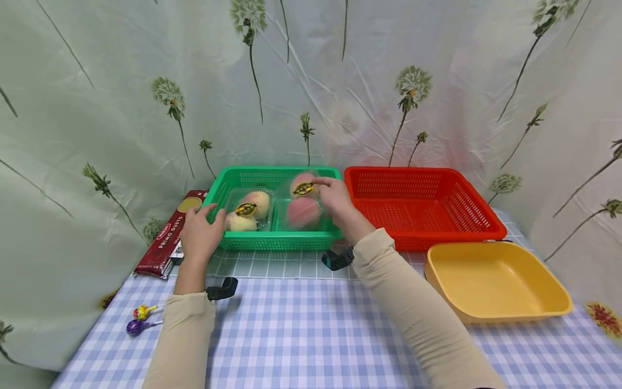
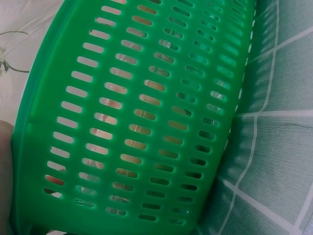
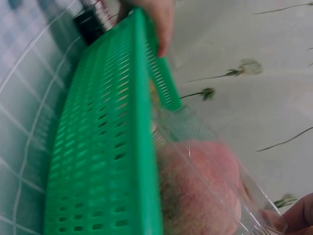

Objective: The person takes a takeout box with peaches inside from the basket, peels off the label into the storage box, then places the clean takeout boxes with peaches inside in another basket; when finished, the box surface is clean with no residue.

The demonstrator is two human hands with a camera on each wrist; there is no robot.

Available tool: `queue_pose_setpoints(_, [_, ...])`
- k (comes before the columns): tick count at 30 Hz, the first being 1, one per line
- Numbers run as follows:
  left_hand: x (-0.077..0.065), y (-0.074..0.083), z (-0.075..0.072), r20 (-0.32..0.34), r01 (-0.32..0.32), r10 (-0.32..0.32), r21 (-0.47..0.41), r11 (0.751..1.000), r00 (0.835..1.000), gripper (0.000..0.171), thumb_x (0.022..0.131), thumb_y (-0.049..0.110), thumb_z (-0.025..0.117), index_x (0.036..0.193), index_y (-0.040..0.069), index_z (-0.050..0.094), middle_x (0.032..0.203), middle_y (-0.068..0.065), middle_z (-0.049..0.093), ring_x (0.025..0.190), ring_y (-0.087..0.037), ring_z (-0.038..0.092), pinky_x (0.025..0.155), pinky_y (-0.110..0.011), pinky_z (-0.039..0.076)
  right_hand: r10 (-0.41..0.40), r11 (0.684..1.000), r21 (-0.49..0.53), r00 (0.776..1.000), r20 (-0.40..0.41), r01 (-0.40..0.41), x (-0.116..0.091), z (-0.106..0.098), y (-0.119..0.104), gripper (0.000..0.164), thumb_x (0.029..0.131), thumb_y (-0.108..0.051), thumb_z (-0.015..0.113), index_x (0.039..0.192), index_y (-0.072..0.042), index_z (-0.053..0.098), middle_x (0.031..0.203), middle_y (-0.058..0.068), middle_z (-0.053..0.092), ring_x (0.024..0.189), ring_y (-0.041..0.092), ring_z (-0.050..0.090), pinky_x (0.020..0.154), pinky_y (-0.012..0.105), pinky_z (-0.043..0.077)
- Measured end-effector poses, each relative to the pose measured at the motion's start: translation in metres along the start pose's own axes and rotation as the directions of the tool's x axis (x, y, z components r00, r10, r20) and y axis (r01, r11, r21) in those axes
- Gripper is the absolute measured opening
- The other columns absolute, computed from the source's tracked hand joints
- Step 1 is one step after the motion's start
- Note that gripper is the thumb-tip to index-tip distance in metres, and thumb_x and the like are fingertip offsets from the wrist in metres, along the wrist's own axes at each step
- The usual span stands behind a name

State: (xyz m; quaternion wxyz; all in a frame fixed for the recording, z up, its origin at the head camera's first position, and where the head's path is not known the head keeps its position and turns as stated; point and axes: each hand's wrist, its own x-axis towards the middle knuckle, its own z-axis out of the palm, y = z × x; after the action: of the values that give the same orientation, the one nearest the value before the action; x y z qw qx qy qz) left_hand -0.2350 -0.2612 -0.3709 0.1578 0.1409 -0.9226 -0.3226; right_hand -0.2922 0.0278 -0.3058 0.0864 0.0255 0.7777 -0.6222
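Observation:
A clear plastic pack of peaches (image 1: 303,212) with a black-and-yellow label sits tilted in the right half of the green basket (image 1: 277,241). My right hand (image 1: 336,201) pinches that pack at its right side, index finger stretched toward the label. In the right wrist view, a pink peach (image 3: 203,181) shows through the clear plastic, with fingertips (image 3: 298,215) at the pack's edge. A second pack of paler peaches (image 1: 256,205) lies at the basket's left. My left hand (image 1: 200,236) grips the basket rim at the front left corner, thumb toward the inside.
The red basket (image 1: 437,237) stands right of the green one, with a yellow tub (image 1: 495,281) in front of it. A dark red Primo Gusto packet (image 1: 162,246) leans by the green basket's left side. Two lollipops, yellow (image 1: 142,312) and purple (image 1: 136,327), lie on the checked cloth.

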Motion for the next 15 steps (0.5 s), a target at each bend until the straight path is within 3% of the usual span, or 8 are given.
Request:
queue_pose_setpoints(3, [0.0, 0.001, 0.0, 0.001, 0.003, -0.003, -0.003, 1.0, 1.0, 0.057, 0.103, 0.047, 0.041, 0.147, 0.012, 0.05, 0.155, -0.026, 0.033, 0.131, -0.052, 0.044, 0.104, -0.067, 0.035, -0.035, 0.999, 0.023, 0.999, -0.026, 0.035, -0.006, -0.009, -0.005, 0.044, 0.103, -0.01, 0.035, 0.137, -0.019, 0.062, 0.145, 0.004, 0.053, 0.047, 0.011, 0.02, 0.045, 0.023, 0.027])
queue_pose_setpoints(6, [0.0, 0.001, -0.001, -0.001, 0.009, -0.009, -0.005, 1.0, 1.0, 0.056, 0.103, 0.046, 0.042, 0.148, 0.012, 0.05, 0.155, -0.026, 0.034, 0.131, -0.052, 0.043, 0.105, -0.068, 0.034, -0.048, 0.995, 0.091, 0.999, -0.013, 0.049, -0.014, -0.02, -0.009, 0.049, 0.099, -0.006, 0.034, 0.138, -0.019, 0.061, 0.144, 0.006, 0.051, 0.056, 0.011, 0.032, 0.05, 0.023, 0.035])
queue_pose_setpoints(8, [0.0, 0.002, 0.0, -0.002, 0.016, -0.016, -0.006, 1.0, 1.0, 0.056, 0.103, 0.045, 0.042, 0.148, 0.012, 0.049, 0.155, -0.025, 0.034, 0.132, -0.052, 0.043, 0.106, -0.068, 0.034, -0.053, 0.99, 0.134, 0.999, 0.001, 0.053, -0.02, -0.029, -0.01, 0.051, 0.098, -0.004, 0.033, 0.138, -0.018, 0.061, 0.143, 0.007, 0.051, 0.068, 0.015, 0.042, 0.055, 0.024, 0.04])
queue_pose_setpoints(11, [0.0, 0.002, 0.0, -0.005, 0.02, -0.02, -0.006, 1.0, 1.0, 0.055, 0.103, 0.044, 0.043, 0.148, 0.012, 0.05, 0.155, -0.025, 0.035, 0.132, -0.052, 0.043, 0.106, -0.068, 0.034, -0.074, 0.981, 0.183, 0.997, 0.037, 0.066, -0.03, -0.044, -0.007, 0.053, 0.096, -0.004, 0.032, 0.14, -0.018, 0.059, 0.146, 0.005, 0.049, 0.102, 0.022, 0.051, 0.068, 0.029, 0.047])
queue_pose_setpoints(15, [0.001, 0.001, 0.001, -0.002, 0.025, -0.025, -0.005, 1.0, 1.0, 0.056, 0.103, 0.044, 0.043, 0.149, 0.012, 0.048, 0.155, -0.025, 0.034, 0.133, -0.052, 0.042, 0.106, -0.068, 0.034, -0.123, 0.967, 0.238, 0.987, 0.104, 0.096, -0.042, -0.064, 0.003, 0.055, 0.095, -0.003, 0.032, 0.142, -0.018, 0.057, 0.153, 0.0, 0.045, 0.138, 0.029, 0.044, 0.087, 0.034, 0.054])
